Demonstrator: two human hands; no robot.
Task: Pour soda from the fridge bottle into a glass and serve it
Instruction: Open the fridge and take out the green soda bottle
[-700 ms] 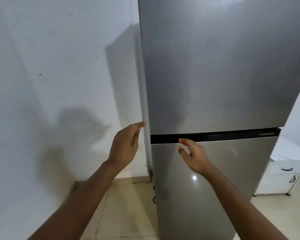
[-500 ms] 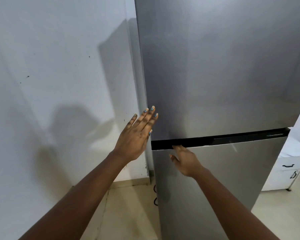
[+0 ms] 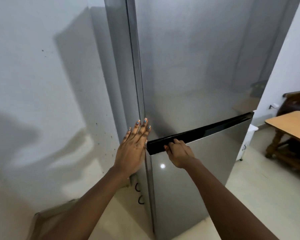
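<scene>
Item one: we record a tall brushed-steel fridge with two doors, upper and lower, filling the middle of the view and standing in a corner beside a white painted wall on the left. Both doors look shut. A glossy black recessed handle strip runs across between the two doors, rising toward the far right.

Item two: the left hand. We note it open and flat, fingers straight and together, nails painted blue, pressed against the near-left edge of the fridge where the upper door meets the cabinet side. Its grip holds nothing.

Item three: the right hand. We note its fingers curled into the black strip at the top of the lower door, near the left end; the grip is closed on that strip.

Item four: the soda bottle and glass of the task are not in sight; we cannot tell where they are.

Item five: a black cable loops at the fridge's left side, low down near the pale tiled floor.

Item six: a wooden counter with a light top and dark turned legs stands at far right, well apart from the fridge. A white unit sits just behind the fridge's right edge.
</scene>
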